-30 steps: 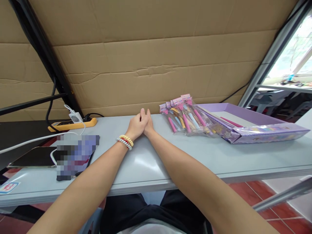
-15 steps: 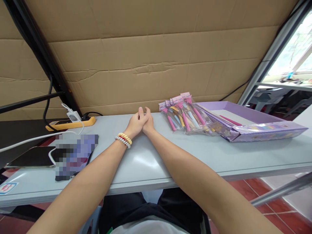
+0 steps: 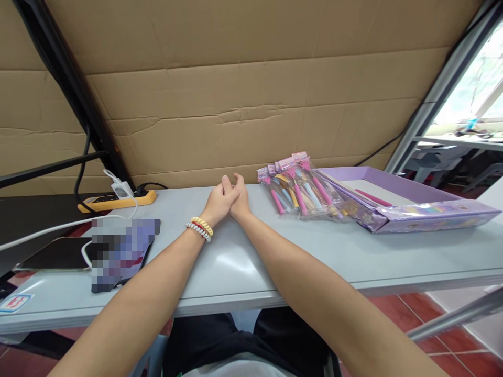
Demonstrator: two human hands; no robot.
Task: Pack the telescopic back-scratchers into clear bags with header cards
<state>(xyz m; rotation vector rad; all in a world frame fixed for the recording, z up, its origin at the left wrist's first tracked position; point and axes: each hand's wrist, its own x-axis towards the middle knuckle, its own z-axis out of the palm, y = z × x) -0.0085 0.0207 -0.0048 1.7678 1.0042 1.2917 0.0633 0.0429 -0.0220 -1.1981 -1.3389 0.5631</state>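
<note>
My left hand (image 3: pixel 218 203) and my right hand (image 3: pixel 240 199) are clasped together on the grey table (image 3: pixel 231 262), each closed around the other. Beaded bracelets (image 3: pixel 199 229), yellow and white, circle my left wrist. To the right of my hands lie clear plastic packets (image 3: pixel 301 188) holding pink, blue and yellow pens. Against them on the right rests an open purple box (image 3: pixel 428 217), with a pink pen (image 3: pixel 373 197) inside.
At the left are a yellow power strip (image 3: pixel 118 201) with a white charger (image 3: pixel 122 188), a dark tablet (image 3: pixel 55 254) and a blurred-out purple item (image 3: pixel 133 251). Cardboard (image 3: pixel 251 104) stands behind the table, between metal posts.
The whole view has shifted very slightly. My hands stay clasped in the same place, and the objects on the table have not moved.
</note>
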